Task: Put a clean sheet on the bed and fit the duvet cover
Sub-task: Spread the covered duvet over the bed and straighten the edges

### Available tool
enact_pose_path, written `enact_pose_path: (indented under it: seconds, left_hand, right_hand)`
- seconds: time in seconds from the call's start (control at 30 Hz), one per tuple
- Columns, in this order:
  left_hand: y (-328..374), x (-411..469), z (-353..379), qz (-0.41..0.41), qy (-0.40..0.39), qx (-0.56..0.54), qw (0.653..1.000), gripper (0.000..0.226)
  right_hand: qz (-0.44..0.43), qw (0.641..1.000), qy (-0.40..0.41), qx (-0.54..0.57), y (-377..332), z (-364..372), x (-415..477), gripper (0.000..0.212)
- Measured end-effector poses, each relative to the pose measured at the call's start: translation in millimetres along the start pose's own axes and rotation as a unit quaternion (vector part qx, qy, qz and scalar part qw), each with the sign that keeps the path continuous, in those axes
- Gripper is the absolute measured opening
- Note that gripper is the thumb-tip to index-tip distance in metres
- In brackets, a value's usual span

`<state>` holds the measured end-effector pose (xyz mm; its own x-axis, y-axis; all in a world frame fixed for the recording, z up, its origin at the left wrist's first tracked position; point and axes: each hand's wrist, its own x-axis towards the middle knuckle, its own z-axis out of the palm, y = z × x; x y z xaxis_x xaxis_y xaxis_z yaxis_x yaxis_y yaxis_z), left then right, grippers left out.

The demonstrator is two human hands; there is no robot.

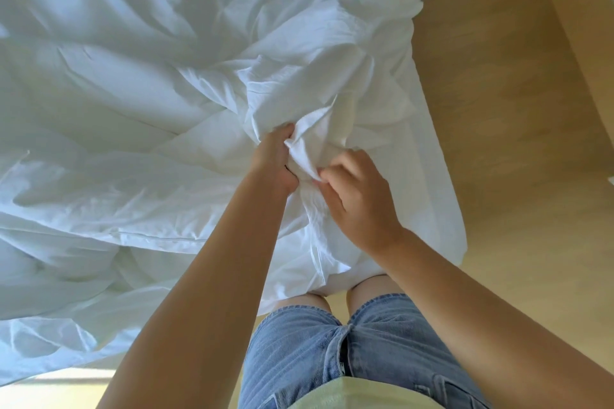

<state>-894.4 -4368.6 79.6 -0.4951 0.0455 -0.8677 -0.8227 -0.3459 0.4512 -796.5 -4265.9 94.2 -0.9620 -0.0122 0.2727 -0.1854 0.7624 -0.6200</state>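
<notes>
Left hand (277, 156) grips bunched white cover (315, 139) at the near corner, and right hand (357, 196) pinches the fold just beside it. Duvet (116, 83) lies rumpled over the hidden bed. Advice: find the corner seam, match it to the duvet's corner, and grip firmly.

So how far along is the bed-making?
Done: little that shows; white bedding lies spread but rumpled. In hand: left hand and right hand grip a bunch of it at the near edge. Left: straightening, smoothing; sheet or cover, can't tell.
</notes>
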Motion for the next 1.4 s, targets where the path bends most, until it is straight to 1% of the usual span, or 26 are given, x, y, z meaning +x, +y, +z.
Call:
enact_pose_path:
  seconds: [0.07, 0.17, 0.23, 0.3, 0.4, 0.47, 0.53, 0.63, 0.67, 0.77, 0.83, 0.9, 0.97, 1.0, 1.03, 1.07, 1.1, 1.13, 1.17, 1.23, 1.3, 1.4]
  left_hand:
    - [-1.4, 0.8, 1.0, -0.004, 0.003, -0.035, 0.999, 0.019]
    - [-7.3, -2.6, 0.0, -0.027, 0.003, -0.04, 0.999, 0.013]
    - [-8.3, -3.5, -4.7, -0.023, -0.031, 0.002, 0.999, 0.014]
    - [-7.3, -5.0, -9.6, -0.032, -0.076, 0.073, 0.994, 0.016]
    - [-6.6, -8.1, -16.0, -0.053, -0.132, 0.193, 0.971, 0.016]
    - [-8.0, -8.2, -20.6, -0.058, -0.167, 0.213, 0.961, 0.025]
    - [-8.5, -6.7, -24.7, -0.062, -0.181, 0.196, 0.962, 0.037]
    - [-5.1, -3.2, -27.5, -0.054, -0.173, 0.186, 0.966, 0.044]
    - [-3.8, -3.0, -26.9, -0.058, -0.166, 0.183, 0.967, 0.042]
    - [0.6, -4.7, -22.2, -0.062, -0.122, 0.143, 0.98, 0.028]
    - [-0.4, -4.0, -17.9, -0.04, -0.089, 0.08, 0.992, 0.029]
    - [-4.5, -5.5, -13.3, -0.017, -0.06, 0.035, 0.997, 0.024]
    - [-9.6, -7.4, -11.2, -0.003, -0.036, 0.016, 0.999, 0.02]
    - [-11.3, -7.3, -11.4, 0.002, -0.026, 0.012, 1.0, 0.021]
    - [-12.2, -5.6, -12.7, 0.005, -0.02, 0.015, 1.0, 0.024]
    - [-12.2, -4.7, -13.6, 0.007, -0.017, 0.025, 1.0, 0.028]
    - [-11.8, -3.9, -14.3, 0.006, -0.017, 0.042, 0.999, 0.032]
    - [-11.5, -4.0, -14.2, 0.002, -0.017, 0.063, 0.998, 0.031]
    - [-11.5, -3.8, -14.3, -0.006, -0.019, 0.091, 0.996, 0.024]
    - [-11.1, -6.3, -14.0, -0.029, -0.04, 0.157, 0.986, 0.011]
    - [-11.1, -7.6, -16.4, -0.047, -0.063, 0.221, 0.972, 0.013]
    - [-2.9, -6.6, -20.0, -0.058, -0.084, 0.288, 0.952, 0.018]
  right_hand:
    - [-0.012, 1.0, 0.014, 0.014, -0.9, 1.9, -14.7, 0.019]
    - [0.031, 0.999, 0.007, 0.02, 3.3, 6.2, -23.5, 0.02]
    - [0.076, 0.997, 0.018, 0.018, 8.0, 8.1, -20.7, 0.018]
    - [0.118, 0.991, 0.056, 0.042, 9.7, 8.6, -12.7, 0.013]
    - [0.136, 0.982, 0.104, 0.08, 4.7, 12.3, 4.9, 0.013]
    - [0.133, 0.981, 0.107, 0.093, -1.3, 17.0, 14.4, 0.017]
    - [0.139, 0.979, 0.1, 0.107, -4.9, 20.5, 17.8, 0.018]
    - [0.167, 0.97, 0.105, 0.139, -9.9, 23.5, 13.7, 0.018]
    - [0.173, 0.967, 0.111, 0.147, -10.7, 23.9, 11.7, 0.018]
    - [0.181, 0.966, 0.116, 0.145, -8.5, 21.4, 2.9, 0.019]
    - [0.202, 0.964, 0.094, 0.143, -3.4, 16.6, -8.0, 0.016]
    - [0.244, 0.955, 0.05, 0.164, 0.3, 10.8, -19.1, 0.012]
    - [0.291, 0.932, -0.027, 0.217, 2.7, 5.0, -21.8, 0.014]
    - [0.323, 0.909, -0.063, 0.256, 3.8, 1.3, -19.0, 0.013]
    - [0.364, 0.875, -0.078, 0.31, 5.6, -2.1, -15.3, 0.011]
    - [0.409, 0.832, -0.07, 0.369, 8.1, -4.6, -10.9, 0.011]
    - [0.453, 0.787, -0.05, 0.416, 10.6, -6.1, -6.1, 0.017]
    - [0.487, 0.755, -0.031, 0.438, 12.8, -6.3, -2.2, 0.024]
    - [0.505, 0.75, -0.025, 0.426, 14.3, -5.2, 0.7, 0.027]
    - [0.493, 0.786, -0.028, 0.372, 13.5, 0.4, 3.7, 0.022]
    - [0.467, 0.817, -0.015, 0.338, 9.1, 5.9, 7.2, 0.014]
    - [0.45, 0.835, 0.008, 0.316, 4.5, 12.6, 11.2, 0.017]
